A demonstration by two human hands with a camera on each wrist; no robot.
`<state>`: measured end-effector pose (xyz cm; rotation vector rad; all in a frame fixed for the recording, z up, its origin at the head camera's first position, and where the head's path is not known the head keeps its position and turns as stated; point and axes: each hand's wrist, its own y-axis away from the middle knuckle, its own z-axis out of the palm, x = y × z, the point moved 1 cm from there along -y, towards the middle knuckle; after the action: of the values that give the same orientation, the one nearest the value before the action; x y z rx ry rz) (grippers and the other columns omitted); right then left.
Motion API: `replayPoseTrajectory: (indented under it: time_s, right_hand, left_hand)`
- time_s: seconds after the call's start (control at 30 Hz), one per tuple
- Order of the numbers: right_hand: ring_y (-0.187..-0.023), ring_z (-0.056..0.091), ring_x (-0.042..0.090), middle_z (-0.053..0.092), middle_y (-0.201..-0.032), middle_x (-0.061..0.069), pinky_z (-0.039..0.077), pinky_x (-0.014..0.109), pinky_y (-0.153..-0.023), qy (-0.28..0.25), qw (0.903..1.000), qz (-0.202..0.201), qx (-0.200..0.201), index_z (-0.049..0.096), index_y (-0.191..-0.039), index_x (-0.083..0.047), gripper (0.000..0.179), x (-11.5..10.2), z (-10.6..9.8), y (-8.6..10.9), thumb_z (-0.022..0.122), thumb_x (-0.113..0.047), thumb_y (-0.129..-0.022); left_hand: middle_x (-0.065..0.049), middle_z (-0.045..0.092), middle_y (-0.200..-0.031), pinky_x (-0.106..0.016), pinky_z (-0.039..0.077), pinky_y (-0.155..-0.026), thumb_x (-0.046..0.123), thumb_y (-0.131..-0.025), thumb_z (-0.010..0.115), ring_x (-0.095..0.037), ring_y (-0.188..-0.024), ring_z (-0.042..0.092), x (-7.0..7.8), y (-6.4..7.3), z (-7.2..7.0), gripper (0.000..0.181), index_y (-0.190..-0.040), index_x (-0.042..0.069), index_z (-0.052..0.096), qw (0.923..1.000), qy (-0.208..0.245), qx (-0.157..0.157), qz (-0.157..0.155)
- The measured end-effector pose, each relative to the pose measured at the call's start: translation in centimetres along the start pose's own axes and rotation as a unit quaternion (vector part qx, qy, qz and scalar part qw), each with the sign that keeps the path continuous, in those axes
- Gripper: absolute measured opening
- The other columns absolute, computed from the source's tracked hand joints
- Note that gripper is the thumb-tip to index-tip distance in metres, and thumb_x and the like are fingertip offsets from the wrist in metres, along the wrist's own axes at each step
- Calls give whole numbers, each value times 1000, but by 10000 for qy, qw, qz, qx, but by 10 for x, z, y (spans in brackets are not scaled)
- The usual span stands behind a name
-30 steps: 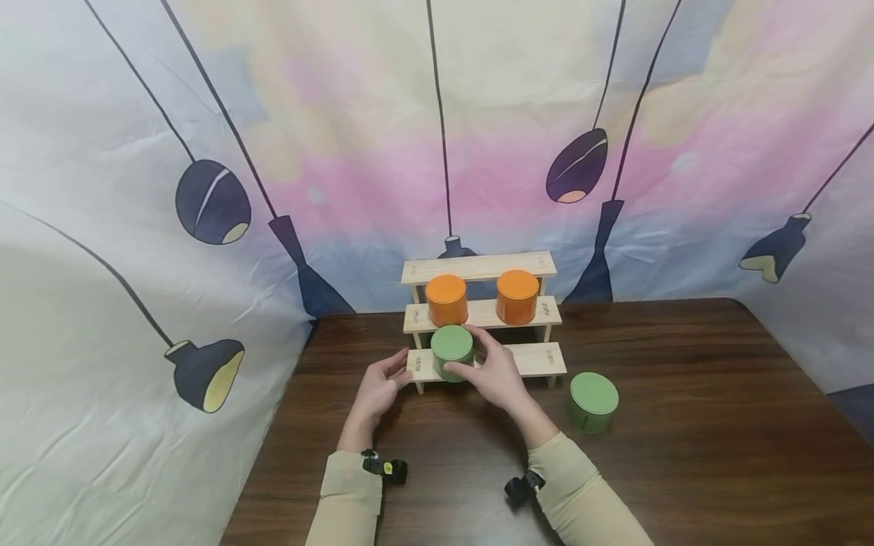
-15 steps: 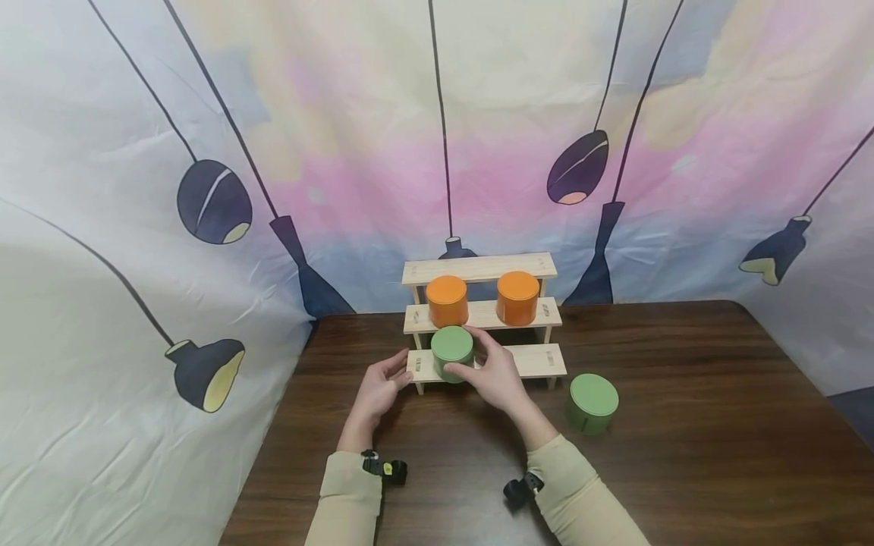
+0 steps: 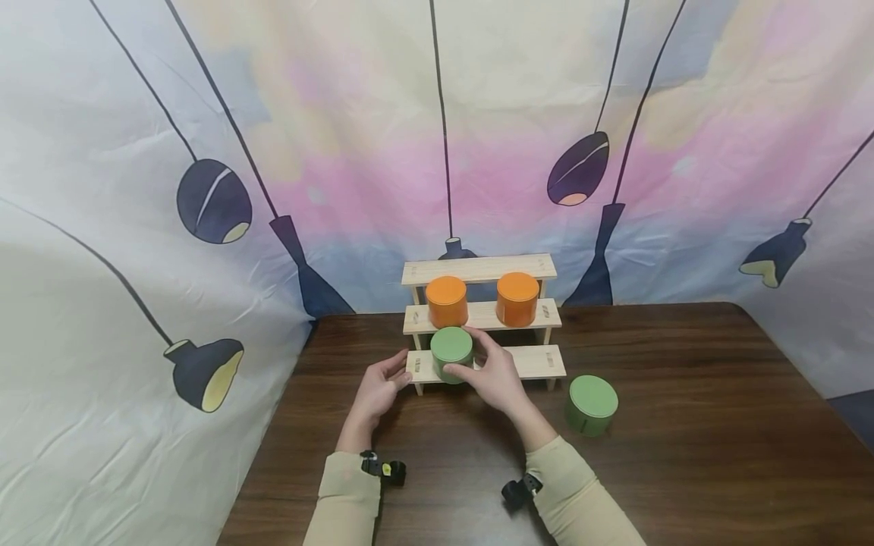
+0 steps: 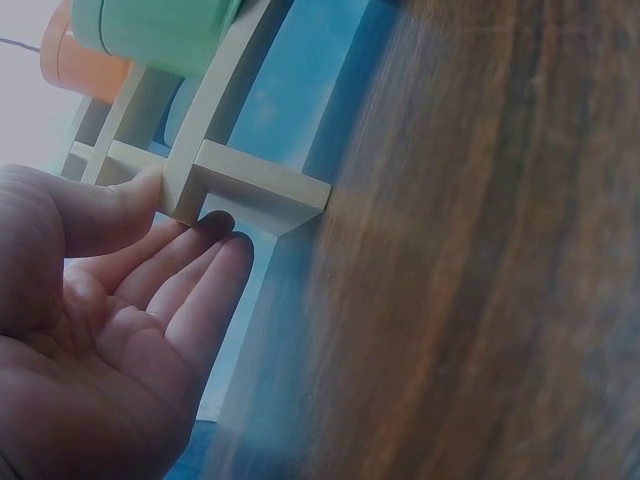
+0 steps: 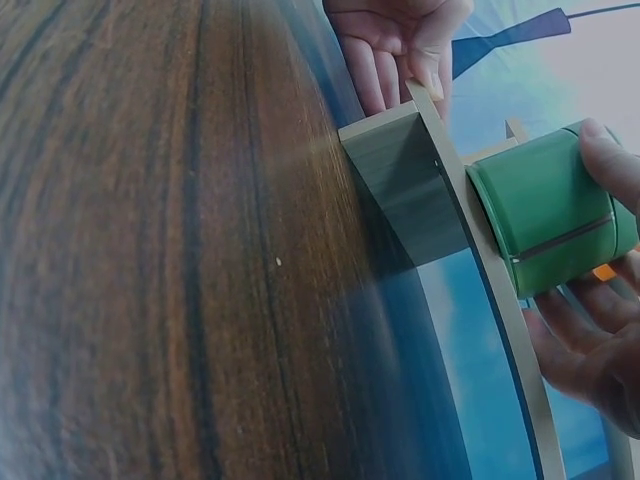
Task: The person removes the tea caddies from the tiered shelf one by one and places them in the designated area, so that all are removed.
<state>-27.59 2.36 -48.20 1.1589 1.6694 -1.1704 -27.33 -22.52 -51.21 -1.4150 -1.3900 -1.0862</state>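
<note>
A: Head view first: what step is this?

B: Setting down, I'd judge, and nearly finished. The right hand (image 3: 496, 373) has thumb and fingers clasped about the nearer green tin (image 3: 452, 356), which stands upright towards the left of the lowest step (image 3: 529, 362) of a wooden rack (image 3: 478, 269)

A: And around it?

B: Two orange tins (image 3: 447, 302) sit apart on the middle step (image 3: 482, 313), behind the green one; the other green tin (image 3: 591, 406) is on the desk (image 3: 703, 425), to the right of the rack

A: Now the left wrist view?

B: The left hand (image 4: 105, 310) pinches the end of the lowest step, thumb on one side, fingertips on the other. I take that as steadying the rack

A: Right wrist view?

B: The held tin's base seems to meet the step, with the thumb on one side of its wall and the fingers on the opposite side

A: So what does the next move call for?

B: My guess: check that the base sits flat, then spread thumb and fingers evenly so the tin isn't dragged, while the rack is braced. The other green tin looks like the one left to place
</note>
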Motion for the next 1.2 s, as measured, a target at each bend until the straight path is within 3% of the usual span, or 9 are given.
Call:
replayPoseTrajectory:
  time_s: [0.63, 0.87, 1.07, 1.2]
  right_hand:
    - [-132, 60, 25, 62, -149, 9, 57, 51, -102, 494, 9986, -23, -201, 53, -158, -13, 89, -5, -4, -6, 96, -34, -83]
    - [-138, 58, 28, 60, -152, 10, 52, 52, -110, 869, 9951, -160, -448, 53, -158, -10, 87, -15, -13, -7, 94, -34, -85]
    - [-134, 61, 27, 63, -148, 7, 50, 54, -111, 812, 9954, -187, -463, 55, -156, -12, 86, -23, -24, 0, 96, -34, -83]
    - [-124, 68, 25, 64, -144, 5, 59, 45, -100, 514, 9974, -112, -486, 56, -155, -13, 86, -28, -38, 8, 98, -29, -81]
  left_hand:
    - [-24, 52, -158, -49, 44, -117, -2, -105, 61, -39, -145, 52, 0, -1, 0, 56, -158, -5, 47, 9999, -124, -33, 14]
    - [-24, 52, -158, -49, 44, -117, -3, -104, 60, -38, -145, 52, 0, -5, 1, 56, -158, -5, 47, 9999, -96, -46, 32]
    - [-25, 51, -158, -51, 43, -117, -2, -104, 61, -40, -145, 51, -1, -3, 0, 56, -158, -5, 47, 9999, -162, -53, -14]
    - [-24, 51, -158, -50, 44, -116, -2, -105, 60, -39, -145, 52, -1, -2, 1, 55, -159, -5, 47, 9998, -194, -46, -56]
